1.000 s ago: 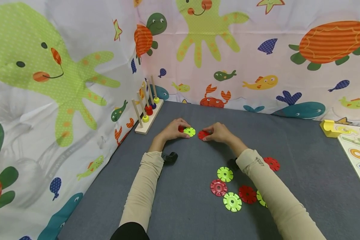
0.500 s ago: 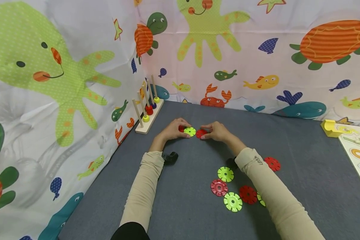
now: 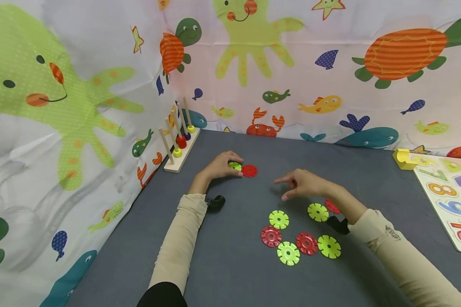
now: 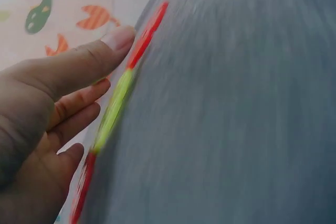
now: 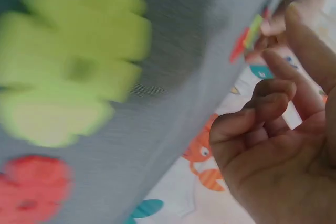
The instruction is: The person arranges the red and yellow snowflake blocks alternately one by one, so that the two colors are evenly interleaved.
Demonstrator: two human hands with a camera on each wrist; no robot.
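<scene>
Linking step, I'd say — left hand point(image 3: 218, 166) pinches the red-green-red disc chain point(image 4: 114, 109) toward the far side of the grey tabletop point(image 3: 230, 256), right hand point(image 3: 311, 184) empty, index out, others loosely curled — next move probably needs an edge grip on the nearest loose green disc point(image 3: 317, 212).

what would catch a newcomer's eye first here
Probably the large green smiling octopus printed on the white fabric backdrop, left in the head view. Next, red and lime-green notched discs: several on the grey tabletop near the right hand, a row held in the left hand.
</scene>
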